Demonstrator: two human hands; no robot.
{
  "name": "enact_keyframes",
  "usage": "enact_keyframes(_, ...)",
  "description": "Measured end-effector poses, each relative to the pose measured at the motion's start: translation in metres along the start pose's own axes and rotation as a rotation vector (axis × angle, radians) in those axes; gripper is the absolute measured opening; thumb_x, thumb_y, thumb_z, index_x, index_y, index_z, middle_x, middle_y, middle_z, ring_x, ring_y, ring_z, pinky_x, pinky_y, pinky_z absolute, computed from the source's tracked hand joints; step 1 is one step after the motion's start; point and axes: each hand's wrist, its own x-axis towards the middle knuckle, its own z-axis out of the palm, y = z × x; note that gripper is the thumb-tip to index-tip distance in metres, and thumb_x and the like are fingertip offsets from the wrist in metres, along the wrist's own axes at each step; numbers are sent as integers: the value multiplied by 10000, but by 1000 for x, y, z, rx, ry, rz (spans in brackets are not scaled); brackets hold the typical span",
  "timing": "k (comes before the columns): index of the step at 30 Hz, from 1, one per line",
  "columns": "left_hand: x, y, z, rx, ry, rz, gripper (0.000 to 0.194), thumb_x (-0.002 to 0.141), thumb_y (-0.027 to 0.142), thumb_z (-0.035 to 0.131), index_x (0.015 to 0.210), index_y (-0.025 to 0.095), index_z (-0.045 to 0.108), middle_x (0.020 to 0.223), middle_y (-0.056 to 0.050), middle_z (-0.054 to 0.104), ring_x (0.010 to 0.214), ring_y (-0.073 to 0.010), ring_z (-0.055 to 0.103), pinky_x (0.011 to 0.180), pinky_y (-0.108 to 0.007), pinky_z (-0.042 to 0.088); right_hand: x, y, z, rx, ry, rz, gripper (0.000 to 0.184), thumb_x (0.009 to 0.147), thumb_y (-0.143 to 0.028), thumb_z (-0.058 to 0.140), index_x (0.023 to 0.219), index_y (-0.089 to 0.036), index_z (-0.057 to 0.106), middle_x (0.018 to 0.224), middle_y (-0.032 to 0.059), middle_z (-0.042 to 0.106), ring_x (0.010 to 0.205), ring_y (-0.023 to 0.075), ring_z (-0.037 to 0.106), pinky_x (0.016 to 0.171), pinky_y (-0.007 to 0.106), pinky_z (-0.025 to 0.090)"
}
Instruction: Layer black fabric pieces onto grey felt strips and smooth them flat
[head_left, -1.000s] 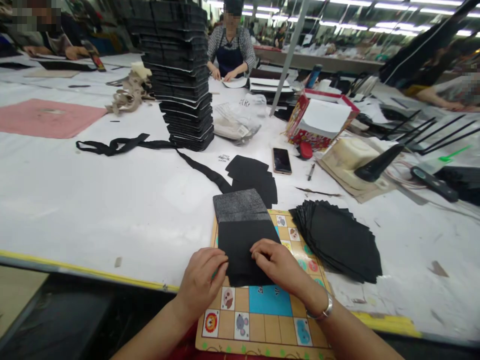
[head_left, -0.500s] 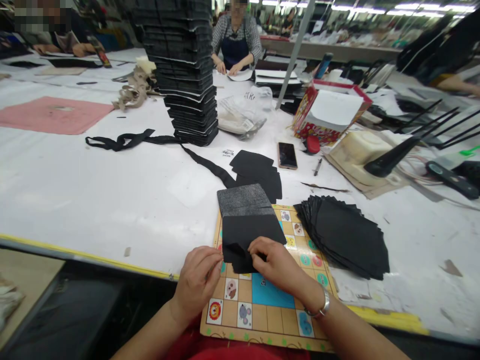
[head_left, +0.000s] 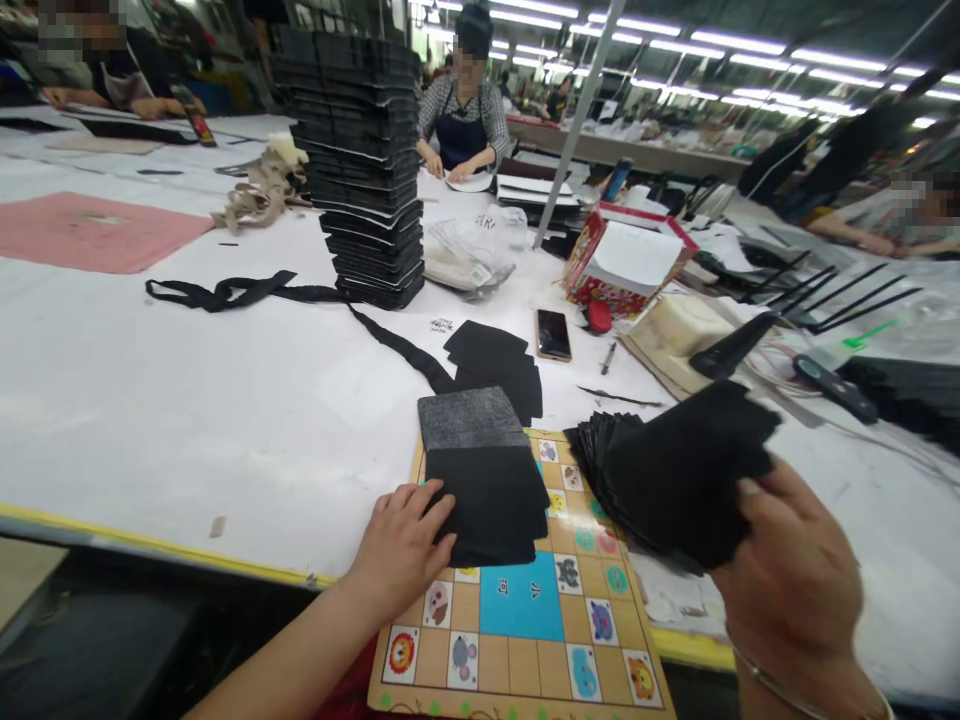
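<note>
My left hand [head_left: 405, 545] lies with its fingers spread on the left edge of a black fabric piece [head_left: 484, 505], whose far end is a grey, speckled band. The piece rests on a game board [head_left: 525, 665] printed with animal pictures. At the right, my right hand [head_left: 799, 570] pinches the right end of another black piece [head_left: 690, 475] between thumb and fingers. That end is lifted and tilted over a fanned stack of black pieces [head_left: 600, 465]. How many layers the right hand grips is hidden.
Beyond the board lie more black pieces [head_left: 495, 365], a phone [head_left: 553, 335] and a pen [head_left: 608, 358]. A tall black stack [head_left: 367, 180] stands at the back beside a plastic bag [head_left: 469, 255]. A red box [head_left: 630, 260] is at the back right; a co-worker [head_left: 465, 120] works across the table.
My right hand has left the piece on the board, moved right to the fanned stack and lifted the end of a piece. My left hand now lies on the board's piece. The view has tilted up.
</note>
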Motion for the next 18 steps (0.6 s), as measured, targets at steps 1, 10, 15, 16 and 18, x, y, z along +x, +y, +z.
enact_keyframes(1,-1,-3,0,-35,16,6,326,802,280,546,1126,242,557,1218,-64,544,1035,-250,496,821,-418,439,-14,-8,6,-39,-53,-47,146,873,-307,428,911,-243,553,1113,72,590,1058,232,544,877,405,463)
enact_keyframes(10,-19,-18,-13,-218,291,-19,189,853,157,458,1004,182,568,966,-40,631,918,-162,552,828,-320,448,-89,-10,106,-376,-560,-350,154,868,-175,483,1005,-173,554,1084,91,594,1084,207,514,930,376,447)
enact_keyframes(15,-30,-2,-8,-24,244,123,181,842,183,503,993,173,603,999,-49,654,904,-191,548,807,-354,414,-38,-4,119,-638,-551,-376,140,862,-168,501,987,-157,561,998,92,595,920,219,547,814,363,466)
enact_keyframes(16,-31,0,-6,15,236,126,196,844,201,506,1009,170,605,1017,-53,656,911,-200,547,805,-360,409,-29,-4,125,-709,-592,-366,142,847,-182,531,983,-156,563,983,92,593,897,227,548,785,362,466)
enact_keyframes(18,-31,4,-3,75,217,108,227,848,236,504,1040,167,604,1052,-59,655,926,-212,546,805,-369,402,-17,-5,137,-828,-674,-346,161,823,-225,579,968,-155,566,940,91,593,856,240,553,733,357,459)
